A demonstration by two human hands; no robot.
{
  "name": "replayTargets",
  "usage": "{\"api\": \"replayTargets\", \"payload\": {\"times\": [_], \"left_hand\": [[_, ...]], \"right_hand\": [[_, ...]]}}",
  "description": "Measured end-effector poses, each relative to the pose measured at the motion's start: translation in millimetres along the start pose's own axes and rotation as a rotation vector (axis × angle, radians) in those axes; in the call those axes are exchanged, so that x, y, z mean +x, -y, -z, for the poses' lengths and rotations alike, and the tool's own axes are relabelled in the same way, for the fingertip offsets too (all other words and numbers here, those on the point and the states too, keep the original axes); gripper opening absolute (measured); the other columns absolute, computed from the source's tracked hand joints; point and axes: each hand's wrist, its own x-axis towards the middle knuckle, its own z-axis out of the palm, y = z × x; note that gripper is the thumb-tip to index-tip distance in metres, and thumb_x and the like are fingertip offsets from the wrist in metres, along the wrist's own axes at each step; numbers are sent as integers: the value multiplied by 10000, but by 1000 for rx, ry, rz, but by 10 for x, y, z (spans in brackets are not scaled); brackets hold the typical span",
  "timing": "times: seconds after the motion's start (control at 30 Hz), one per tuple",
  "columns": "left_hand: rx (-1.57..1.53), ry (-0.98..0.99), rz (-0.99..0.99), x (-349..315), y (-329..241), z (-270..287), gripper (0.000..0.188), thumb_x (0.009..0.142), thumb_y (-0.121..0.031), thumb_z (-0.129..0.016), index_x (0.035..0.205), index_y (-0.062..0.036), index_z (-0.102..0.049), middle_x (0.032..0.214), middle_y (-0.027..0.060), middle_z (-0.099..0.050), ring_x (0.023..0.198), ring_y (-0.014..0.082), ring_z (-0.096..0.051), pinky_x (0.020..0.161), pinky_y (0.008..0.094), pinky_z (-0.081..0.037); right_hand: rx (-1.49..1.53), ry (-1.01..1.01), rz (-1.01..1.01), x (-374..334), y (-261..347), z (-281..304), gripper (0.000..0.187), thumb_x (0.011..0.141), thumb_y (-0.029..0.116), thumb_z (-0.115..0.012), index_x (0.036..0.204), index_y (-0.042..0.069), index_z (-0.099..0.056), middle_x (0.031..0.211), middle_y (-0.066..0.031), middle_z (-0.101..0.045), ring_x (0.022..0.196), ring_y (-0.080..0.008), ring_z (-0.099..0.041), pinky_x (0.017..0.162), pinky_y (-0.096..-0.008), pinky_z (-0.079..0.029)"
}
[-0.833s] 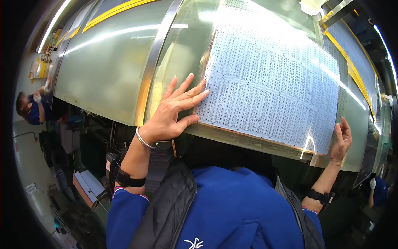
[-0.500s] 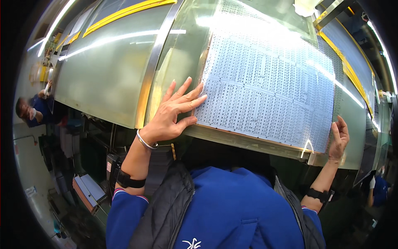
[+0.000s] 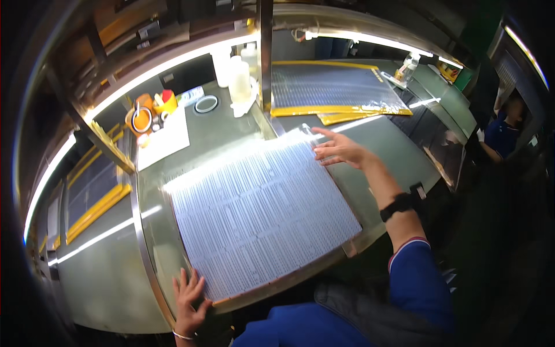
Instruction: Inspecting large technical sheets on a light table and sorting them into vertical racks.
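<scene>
Both hands have shifted since the earlier frame: my left hand (image 3: 189, 301), then pressed on the sheet's left side, now lies at its near-left corner, and my right hand (image 3: 338, 151) has travelled from the sheet's lower right edge up to its far-right corner, while the whole view has swung round. I see the large perforated white sheet (image 3: 260, 214) lying flat on the glossy grey-green workbench (image 3: 101, 272), its near edge close to the bench's front. My left fingers are spread, resting on the bench just beside the sheet's corner; my right fingers are loosely extended and slightly apart, tips touching the sheet's upper edge, pinching nothing that I can make out. I judge the step in hand to be squaring or smoothing the sheet on the bench; the next move calls for even pressure at both opposite corners so it does not skew. Beyond stand white plastic bottles (image 3: 240, 81), tape rolls (image 3: 206, 104) and a yellow-bordered panel (image 3: 332, 89).
</scene>
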Motion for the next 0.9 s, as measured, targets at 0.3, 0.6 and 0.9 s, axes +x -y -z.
{"api": "replayTargets", "payload": {"times": [0.3,0.6,0.9], "left_hand": [[-29,65,77,26,-66,113,600,683,-185,-709,1237,-23,-544,1421,145,-363,1398,355,-114,1107,509,53],[124,8,-40,25,-48,106,452,835,-184,-621,1249,-22,-537,1391,152,-418,1355,324,-270,1108,478,-125],[55,38,-39,-14,22,52,534,801,-186,-652,1293,-44,-499,1434,138,-359,1389,337,-169,1106,509,-34]], "right_hand": [[-842,-305,35,758,-208,-193,398,891,201,-543,1287,220,-519,790,-135,-634,560,-169,-582,559,-299,-533],[-959,-318,-32,783,-125,-253,333,893,263,-521,1221,277,-573,1151,-140,-604,1032,-329,-577,913,-380,-454],[-891,-298,-106,733,-64,-240,334,885,279,-519,1213,297,-580,1180,-112,-598,1072,-313,-565,926,-388,-445]]}}
